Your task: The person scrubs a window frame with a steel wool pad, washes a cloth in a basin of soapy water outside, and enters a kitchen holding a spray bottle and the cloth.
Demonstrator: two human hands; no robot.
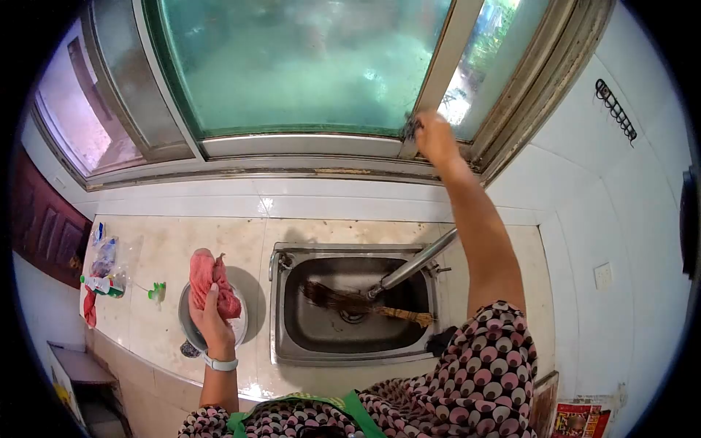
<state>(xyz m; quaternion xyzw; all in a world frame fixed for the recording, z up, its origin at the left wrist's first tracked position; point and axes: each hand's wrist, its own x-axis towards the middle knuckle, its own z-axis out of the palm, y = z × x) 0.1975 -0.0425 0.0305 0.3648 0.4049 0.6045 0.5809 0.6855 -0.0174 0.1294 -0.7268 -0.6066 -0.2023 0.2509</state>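
My left hand [212, 321] is wrapped round a crumpled pink cloth [207, 281], held above a grey bowl [185, 314] on the counter. Up at the window, my right hand [437, 137] is closed on a dark scouring pad [411, 127]. The pad touches the lower right corner of the window frame [307, 144], where the upright bar meets the bottom rail. The hand is slightly blurred, and part of the pad is hidden behind the fingers.
Below the window, a steel sink [280, 343] holds a brush [336, 298] under the faucet [420, 261]. A bottle [106, 285] and a green nozzle [157, 290] lie at the counter's left. Hooks [615, 109] hang on the right wall.
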